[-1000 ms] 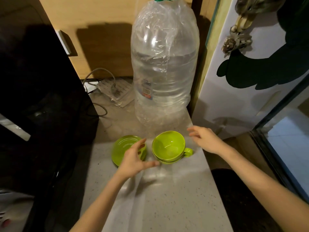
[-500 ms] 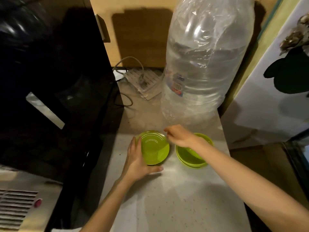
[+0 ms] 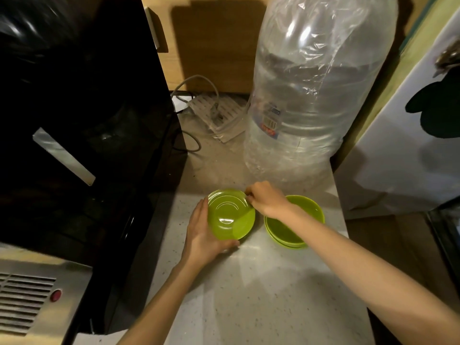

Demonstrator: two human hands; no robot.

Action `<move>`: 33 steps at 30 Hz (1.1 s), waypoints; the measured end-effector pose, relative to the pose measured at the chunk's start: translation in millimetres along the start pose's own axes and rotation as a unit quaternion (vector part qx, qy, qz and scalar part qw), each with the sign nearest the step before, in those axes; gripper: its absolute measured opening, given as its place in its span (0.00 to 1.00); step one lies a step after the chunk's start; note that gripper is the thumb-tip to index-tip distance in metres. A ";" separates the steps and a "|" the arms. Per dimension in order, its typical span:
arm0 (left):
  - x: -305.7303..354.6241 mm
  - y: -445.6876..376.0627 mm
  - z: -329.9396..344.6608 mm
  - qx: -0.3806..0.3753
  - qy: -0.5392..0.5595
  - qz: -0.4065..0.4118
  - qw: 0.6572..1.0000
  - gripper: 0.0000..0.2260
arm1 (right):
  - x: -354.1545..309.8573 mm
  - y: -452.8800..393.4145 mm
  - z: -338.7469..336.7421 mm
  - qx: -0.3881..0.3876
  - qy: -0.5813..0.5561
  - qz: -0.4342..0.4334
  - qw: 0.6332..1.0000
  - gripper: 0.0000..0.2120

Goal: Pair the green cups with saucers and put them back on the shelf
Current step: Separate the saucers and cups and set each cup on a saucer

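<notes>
A green saucer lies on the speckled counter, tilted a little. My left hand cups its left and near edge, thumb under the front rim. My right hand pinches the saucer's far right rim. My right forearm crosses over a green cup that sits on another saucer just to the right. The cup's handle is hidden.
A big clear water bottle wrapped in plastic stands right behind the cup. A black appliance fills the left side. A white power strip with cables lies at the back. The counter ends at the right beside a white fridge.
My right hand crossed from the cup's right side over to the left saucer's far rim. My left hand slid around the saucer's left edge. The camera turned left and closer.
</notes>
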State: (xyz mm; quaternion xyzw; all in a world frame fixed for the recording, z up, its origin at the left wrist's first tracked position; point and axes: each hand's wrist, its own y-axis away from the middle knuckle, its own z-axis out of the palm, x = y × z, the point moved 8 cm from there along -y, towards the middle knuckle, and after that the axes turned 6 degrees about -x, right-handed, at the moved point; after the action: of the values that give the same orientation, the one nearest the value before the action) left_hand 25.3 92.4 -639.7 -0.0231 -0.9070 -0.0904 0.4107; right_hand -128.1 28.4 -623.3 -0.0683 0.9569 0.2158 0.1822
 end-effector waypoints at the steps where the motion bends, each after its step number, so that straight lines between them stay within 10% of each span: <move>1: 1.0 2.9 -2.2 0.001 -0.001 0.006 1.000 0.55 | -0.9 2.7 -1.4 0.002 -0.002 -0.003 1.000 0.14; 33: -31.9 120.0 12.5 -0.058 -0.080 0.044 0.994 0.53 | -18.2 100.9 86.6 0.007 0.039 0.041 0.998 0.10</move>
State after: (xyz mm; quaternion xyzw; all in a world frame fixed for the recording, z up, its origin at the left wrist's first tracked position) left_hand 51.1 213.6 -654.3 -0.0940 -0.9283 -0.1220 0.3385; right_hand -104.7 157.8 -650.0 -0.0359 0.9667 0.2133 0.1364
